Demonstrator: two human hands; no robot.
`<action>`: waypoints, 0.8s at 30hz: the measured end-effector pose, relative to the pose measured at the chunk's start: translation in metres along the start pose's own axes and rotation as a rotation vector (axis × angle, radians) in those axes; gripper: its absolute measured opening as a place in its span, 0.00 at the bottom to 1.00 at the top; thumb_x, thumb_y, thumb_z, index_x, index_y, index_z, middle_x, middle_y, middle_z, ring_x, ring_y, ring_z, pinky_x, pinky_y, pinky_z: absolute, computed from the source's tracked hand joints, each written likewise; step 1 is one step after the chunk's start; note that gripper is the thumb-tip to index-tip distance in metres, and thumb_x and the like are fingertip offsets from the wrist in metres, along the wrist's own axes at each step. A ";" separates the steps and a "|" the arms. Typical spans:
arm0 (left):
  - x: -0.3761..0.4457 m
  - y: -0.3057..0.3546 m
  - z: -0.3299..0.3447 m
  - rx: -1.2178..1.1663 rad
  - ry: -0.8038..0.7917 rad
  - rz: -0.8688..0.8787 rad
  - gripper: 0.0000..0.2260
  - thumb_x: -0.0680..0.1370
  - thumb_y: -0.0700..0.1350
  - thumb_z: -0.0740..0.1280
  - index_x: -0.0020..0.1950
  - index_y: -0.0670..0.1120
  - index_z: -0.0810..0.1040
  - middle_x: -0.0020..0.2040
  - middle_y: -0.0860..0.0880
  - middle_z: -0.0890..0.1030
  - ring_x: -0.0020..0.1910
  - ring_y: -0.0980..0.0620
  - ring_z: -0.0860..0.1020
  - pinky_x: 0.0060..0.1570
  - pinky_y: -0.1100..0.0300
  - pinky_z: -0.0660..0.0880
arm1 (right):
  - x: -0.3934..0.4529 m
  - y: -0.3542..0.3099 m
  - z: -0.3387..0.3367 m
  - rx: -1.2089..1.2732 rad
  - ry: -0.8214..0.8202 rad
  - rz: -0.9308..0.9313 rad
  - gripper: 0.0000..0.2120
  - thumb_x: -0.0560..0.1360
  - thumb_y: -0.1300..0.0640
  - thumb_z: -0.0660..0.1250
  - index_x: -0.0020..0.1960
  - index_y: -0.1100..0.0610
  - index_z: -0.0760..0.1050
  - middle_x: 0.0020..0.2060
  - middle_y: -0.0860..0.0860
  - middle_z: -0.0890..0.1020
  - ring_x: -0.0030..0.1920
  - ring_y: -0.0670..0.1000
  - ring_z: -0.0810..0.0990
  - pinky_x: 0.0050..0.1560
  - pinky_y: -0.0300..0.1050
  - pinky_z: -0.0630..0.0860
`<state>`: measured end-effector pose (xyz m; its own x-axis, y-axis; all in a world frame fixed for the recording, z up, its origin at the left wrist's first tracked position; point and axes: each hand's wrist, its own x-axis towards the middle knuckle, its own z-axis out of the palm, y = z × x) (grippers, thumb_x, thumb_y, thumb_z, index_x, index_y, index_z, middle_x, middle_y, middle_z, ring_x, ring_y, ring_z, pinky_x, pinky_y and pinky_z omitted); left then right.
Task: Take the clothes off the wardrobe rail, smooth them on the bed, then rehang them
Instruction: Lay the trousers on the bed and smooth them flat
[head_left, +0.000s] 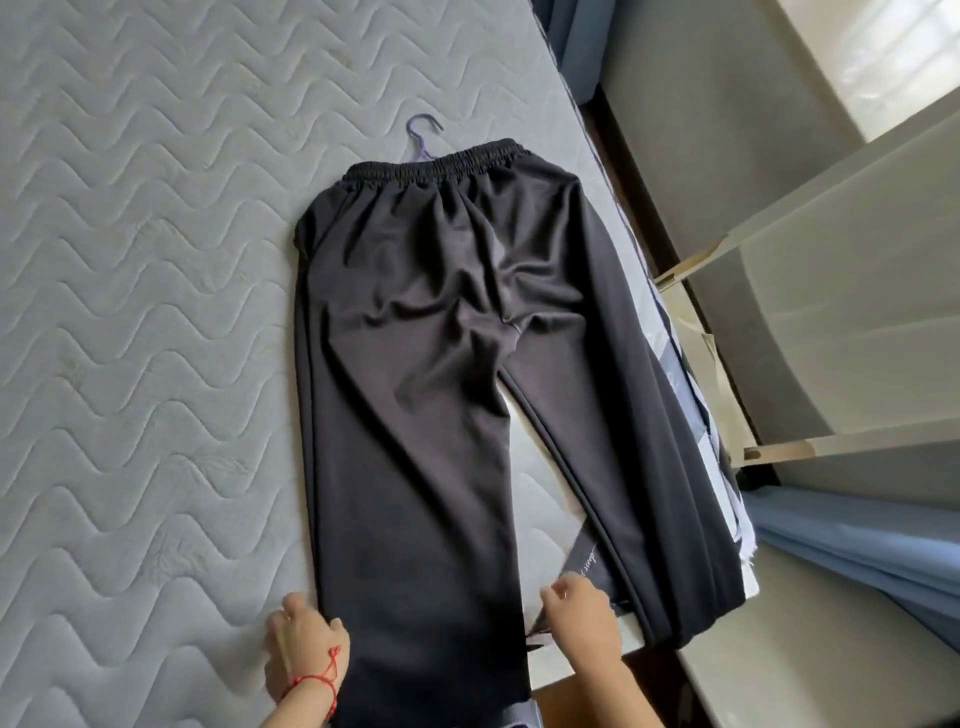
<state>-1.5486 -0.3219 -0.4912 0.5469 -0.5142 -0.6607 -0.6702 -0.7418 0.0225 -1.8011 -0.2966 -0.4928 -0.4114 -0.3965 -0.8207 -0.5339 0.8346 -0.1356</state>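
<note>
Smoothing trousers (441, 364) on the bed (130, 260): both hands, left (304, 649) and right (579, 618), pinch one leg's hem; next, flatten the seat creases.

A pair of black, smooth-fabric trousers with an elastic gathered waistband (457, 332) lies flat on the grey quilted mattress of the bed (130, 260), along its right edge, waistband at the far end. Creases cluster around the seat. A thin purple wire hanger (423, 136) pokes out from the waistband.
</note>
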 end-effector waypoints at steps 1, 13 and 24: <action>-0.008 0.010 0.000 -0.027 0.036 0.077 0.19 0.72 0.37 0.67 0.62 0.36 0.69 0.60 0.33 0.72 0.60 0.34 0.71 0.52 0.43 0.71 | 0.001 0.003 -0.015 0.061 0.077 -0.018 0.10 0.74 0.51 0.60 0.49 0.54 0.76 0.49 0.54 0.81 0.48 0.56 0.78 0.45 0.45 0.70; -0.079 0.190 0.091 -0.333 -0.509 0.396 0.12 0.76 0.46 0.64 0.57 0.44 0.74 0.51 0.46 0.76 0.51 0.47 0.76 0.55 0.59 0.71 | 0.058 0.048 -0.108 0.097 0.515 -0.063 0.27 0.72 0.49 0.68 0.67 0.57 0.65 0.60 0.57 0.71 0.60 0.57 0.73 0.54 0.50 0.74; -0.083 0.220 0.146 -0.455 -0.466 0.224 0.23 0.72 0.45 0.69 0.24 0.47 0.59 0.25 0.49 0.67 0.30 0.47 0.72 0.39 0.58 0.67 | 0.095 0.075 -0.109 0.137 0.400 -0.033 0.11 0.74 0.55 0.64 0.55 0.58 0.74 0.53 0.54 0.75 0.55 0.55 0.75 0.55 0.49 0.72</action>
<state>-1.8151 -0.3795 -0.5407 0.0786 -0.5131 -0.8547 -0.4093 -0.7984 0.4417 -1.9606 -0.3134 -0.5201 -0.6643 -0.5189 -0.5381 -0.4600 0.8511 -0.2530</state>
